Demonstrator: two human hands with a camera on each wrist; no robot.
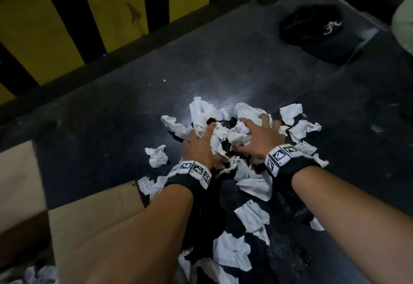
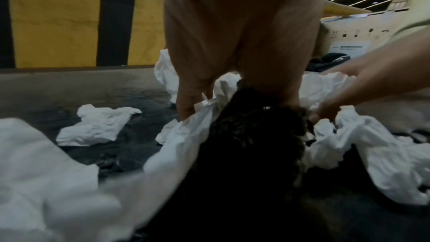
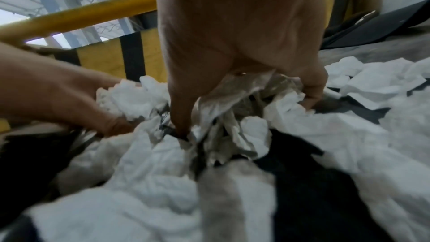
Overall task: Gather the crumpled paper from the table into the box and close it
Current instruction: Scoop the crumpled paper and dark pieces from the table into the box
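Several white crumpled papers (image 1: 225, 131) lie heaped on the dark table (image 1: 111, 127), with loose pieces around the heap (image 1: 157, 156) and near me (image 1: 230, 252). My left hand (image 1: 205, 131) grips the left side of the heap; in the left wrist view the left hand (image 2: 237, 109) curls its thumb and fingers into white paper (image 2: 190, 135) mixed with something dark. My right hand (image 1: 252, 131) grips the right side; in the right wrist view the right hand (image 3: 246, 115) closes its fingers round a wad of paper (image 3: 228, 98). The cardboard box (image 1: 93, 216) stands open at lower left, under my left forearm.
A black cap (image 1: 312, 26) lies at the far right of the table. A yellow and black striped barrier (image 1: 55, 26) runs along the far edge. A pale green sleeve (image 1: 404, 26) shows at the right edge. Some paper (image 1: 40, 274) lies at the bottom left corner.
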